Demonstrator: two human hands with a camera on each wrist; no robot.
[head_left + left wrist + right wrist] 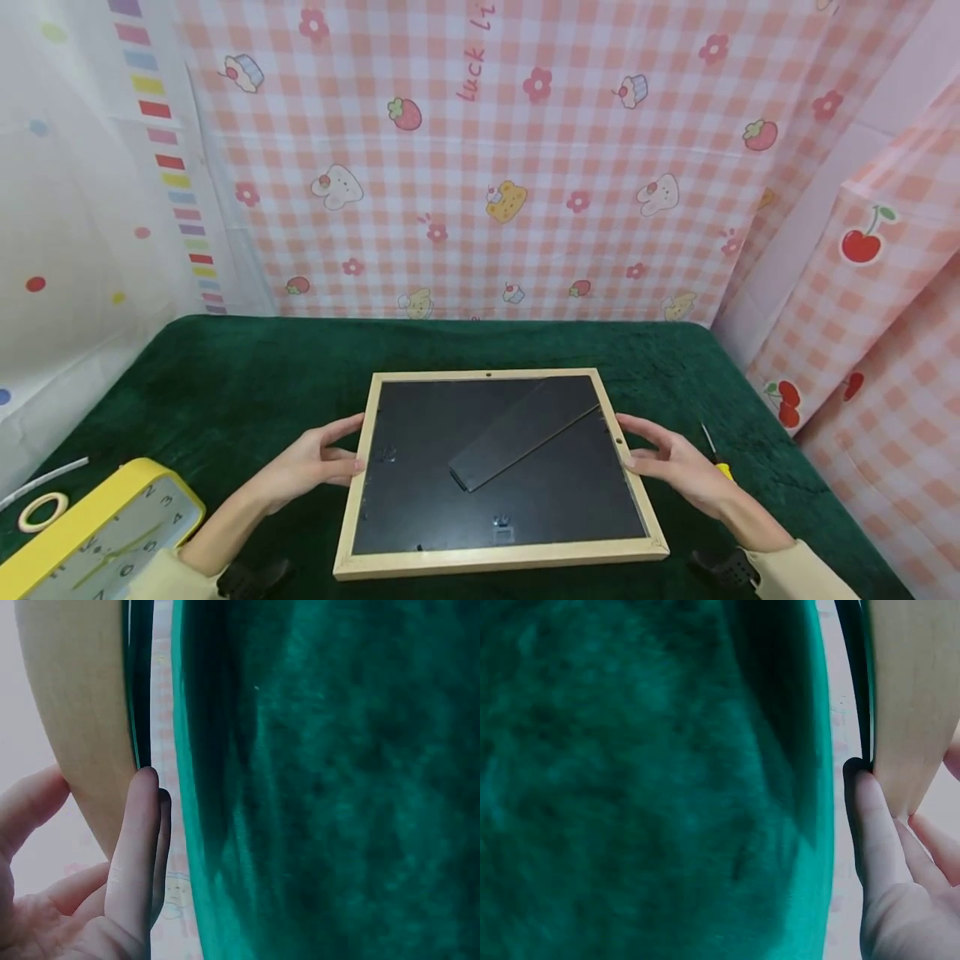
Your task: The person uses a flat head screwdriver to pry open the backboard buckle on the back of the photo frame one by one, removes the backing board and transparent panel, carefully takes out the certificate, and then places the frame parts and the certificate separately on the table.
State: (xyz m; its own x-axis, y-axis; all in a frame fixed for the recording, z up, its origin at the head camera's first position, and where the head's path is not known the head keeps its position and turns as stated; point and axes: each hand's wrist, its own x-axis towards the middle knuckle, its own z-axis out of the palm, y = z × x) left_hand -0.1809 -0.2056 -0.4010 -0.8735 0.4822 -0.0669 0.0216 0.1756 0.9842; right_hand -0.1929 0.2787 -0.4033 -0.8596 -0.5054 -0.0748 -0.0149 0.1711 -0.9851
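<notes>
A rectangular picture frame [495,560] in pale wood is held between both hands over the green cloth, its black backing board [420,517] facing up toward the head camera. A black easel leg [510,442] lies slantwise across that board. My left hand [307,462] grips the left side, thumb nearer me and fingers farther up the edge. On the opposite side my right hand [686,467] pinches the right edge in a similar way. Both wrist views show fingertips against the wooden side [82,697], with backdrop visible between the frame and the green cloth.
At the lower left lies a yellow-rimmed clock [161,483], near a pale ring [24,518] and a thin white rod [48,478]. A screwdriver [723,470] with a yellow handle rests beyond my right hand. Dark green cloth [285,358] covers the table; patterned curtains [450,167] hang behind.
</notes>
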